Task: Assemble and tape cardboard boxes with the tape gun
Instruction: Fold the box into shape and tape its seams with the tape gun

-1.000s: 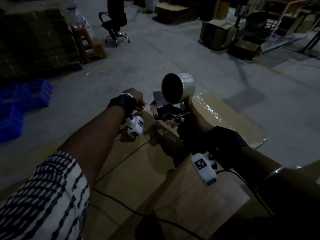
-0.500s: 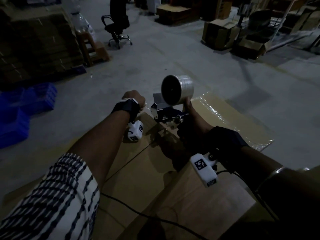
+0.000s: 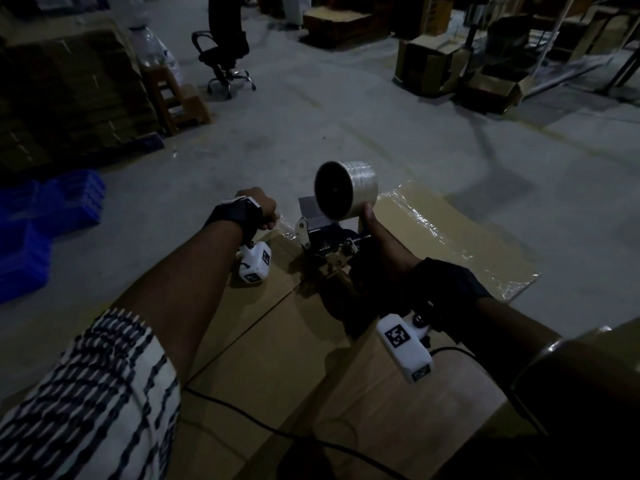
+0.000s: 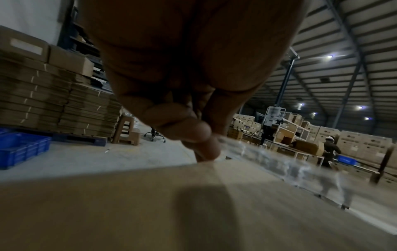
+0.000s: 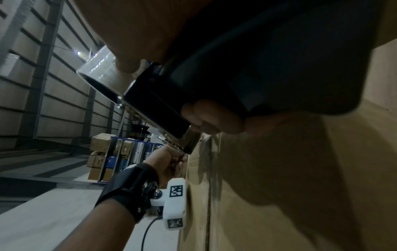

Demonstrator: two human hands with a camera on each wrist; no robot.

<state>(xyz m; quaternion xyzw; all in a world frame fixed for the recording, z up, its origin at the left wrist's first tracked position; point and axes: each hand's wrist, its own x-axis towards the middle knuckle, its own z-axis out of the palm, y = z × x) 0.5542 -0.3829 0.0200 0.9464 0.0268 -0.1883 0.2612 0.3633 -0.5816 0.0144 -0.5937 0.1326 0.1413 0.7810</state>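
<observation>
The scene was dim and grainy. Small ceiling lamps (image 4: 329, 56) gave the only bright spots. A dark shadow fell across the cardboard box (image 4: 150, 212). The stretched tape (image 4: 279, 163) was smeared by blur, and straight lines bowed near the frame edges.

Both forearms reach forward; the left hand (image 3: 258, 209) is a pinching fist, the right hand (image 3: 379, 251) curled in a tight grip, thumb raised

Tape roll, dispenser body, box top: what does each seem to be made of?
Tape roll: clear glossy plastic film, judging by its sheen. Tape gun body: smooth black, likely plastic, with metal plates. Cardboard box: matte brown corrugated board, seam between its flaps.
</observation>
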